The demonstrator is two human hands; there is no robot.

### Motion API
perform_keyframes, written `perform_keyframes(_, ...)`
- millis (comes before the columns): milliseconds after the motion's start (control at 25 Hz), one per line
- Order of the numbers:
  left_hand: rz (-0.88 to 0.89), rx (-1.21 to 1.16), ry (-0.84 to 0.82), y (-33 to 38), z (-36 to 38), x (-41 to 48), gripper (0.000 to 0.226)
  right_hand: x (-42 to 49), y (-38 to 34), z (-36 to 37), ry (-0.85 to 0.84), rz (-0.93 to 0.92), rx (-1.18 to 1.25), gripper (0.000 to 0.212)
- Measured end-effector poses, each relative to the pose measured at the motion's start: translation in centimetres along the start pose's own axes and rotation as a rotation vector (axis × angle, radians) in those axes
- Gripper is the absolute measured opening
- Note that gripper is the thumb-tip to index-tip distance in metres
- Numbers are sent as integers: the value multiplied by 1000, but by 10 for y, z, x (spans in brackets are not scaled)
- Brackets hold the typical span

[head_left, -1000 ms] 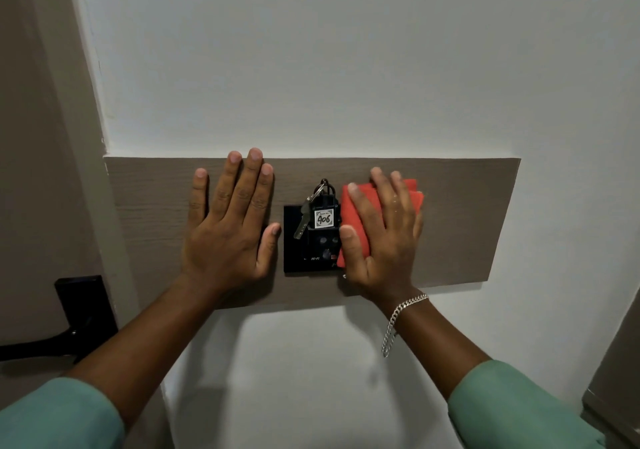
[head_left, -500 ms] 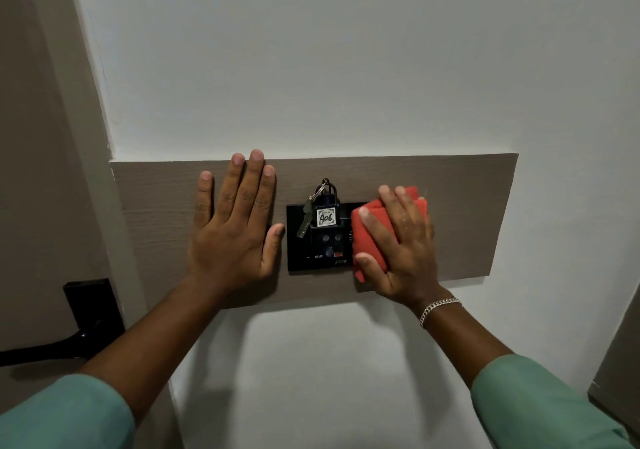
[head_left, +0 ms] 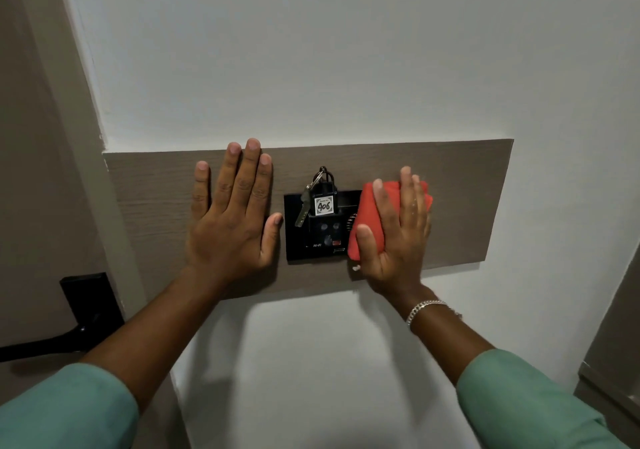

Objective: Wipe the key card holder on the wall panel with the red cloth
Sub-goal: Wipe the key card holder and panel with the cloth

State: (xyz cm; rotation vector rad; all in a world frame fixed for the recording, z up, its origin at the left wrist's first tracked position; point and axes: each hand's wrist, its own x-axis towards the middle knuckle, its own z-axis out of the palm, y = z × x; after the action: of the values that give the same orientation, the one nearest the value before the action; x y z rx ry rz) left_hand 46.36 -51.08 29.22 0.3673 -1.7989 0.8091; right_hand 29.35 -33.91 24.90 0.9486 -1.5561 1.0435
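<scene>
A black key card holder (head_left: 313, 246) is set in the brown wood wall panel (head_left: 464, 206). A black fob tagged 406 (head_left: 324, 205) with a metal key (head_left: 302, 211) sits in its slot. My right hand (head_left: 398, 237) presses the folded red cloth (head_left: 367, 220) flat against the holder's right edge and the panel beside it. To the holder's left, my left hand (head_left: 232, 220) lies flat on the panel with fingers spread, its thumb close to the holder's left edge; it holds nothing.
A black door handle (head_left: 65, 327) on a brown door stands at the lower left, past the white wall corner. Plain white wall (head_left: 311, 68) surrounds the panel. Another brown surface shows at the far right edge.
My right hand slid the red cloth rightward, off the holder's middle to its right edge, uncovering more of the black face. My left hand stayed flat on the panel.
</scene>
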Motion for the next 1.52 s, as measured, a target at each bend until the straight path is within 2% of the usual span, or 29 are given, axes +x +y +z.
perform_keyframes(40, 1, -2, -1, 0, 0, 0, 74, 4, -17, 7, 36, 84, 21, 57)
perform_keyframes(80, 1, -2, -4, -1, 0, 0, 74, 6, -27, 10, 45, 80, 31, 56)
perform_keyframes(240, 3, 0, -9, -2, -1, 1, 74, 3, 15, -4, -70, -382, -58, 55)
perform_keyframes(280, 3, 0, -7, -1, 0, 1, 74, 2, 26, -8, -87, -390, -65, 55)
perform_keyframes(320, 3, 1, -6, -1, 0, 1, 74, 1, 28, -7, -67, -309, -49, 55)
perform_keyframes(440, -1, -4, -9, -1, 1, 0, 75, 2, -13, 12, 88, 141, 55, 56)
perform_keyframes(480, 1, -2, -12, -2, 2, 0, 75, 2, -26, 17, 103, 185, 62, 57)
perform_keyframes(640, 2, -3, -5, -3, 2, 0, 76, -25, -3, 12, -1, -103, -16, 59)
perform_keyframes(720, 8, 5, 9, -2, 3, 0, 76, -31, 8, 6, 13, -28, -9, 59)
perform_keyframes(840, 7, -10, 4, -3, 3, 1, 76, -11, -22, 18, 159, 252, 78, 57)
perform_keyframes(880, 6, -8, 4, -3, 3, 1, 76, -4, -32, 21, 169, 251, 99, 56)
perform_keyframes(920, 5, -4, 3, -3, 3, 1, 76, -2, -33, 22, 144, 170, 96, 55)
perform_keyframes(1080, 2, -6, -5, -2, 2, 1, 76, -18, 18, -2, -57, -362, -28, 51)
perform_keyframes(1120, 0, -4, -5, -1, 1, 1, 76, -15, 29, -6, -81, -380, -32, 51)
perform_keyframes(1160, -1, -3, -6, -1, 1, 1, 76, -10, 31, -6, -77, -317, -4, 52)
perform_keyframes(1240, -1, -5, -8, -2, 2, 1, 76, 6, 10, 2, 3, -72, 97, 55)
perform_keyframes(1280, -2, -7, -9, -2, 2, 1, 76, 12, -5, 7, 46, -2, 131, 55)
perform_keyframes(1320, -3, -7, -9, -2, 2, 0, 76, 16, -16, 11, 65, -13, 136, 55)
perform_keyframes(1400, 0, -2, -7, -2, 3, 0, 76, 16, -14, 10, 17, -203, 107, 53)
perform_keyframes(1520, -3, -9, -9, -3, 2, 1, 76, 19, 27, -10, -97, -525, 18, 52)
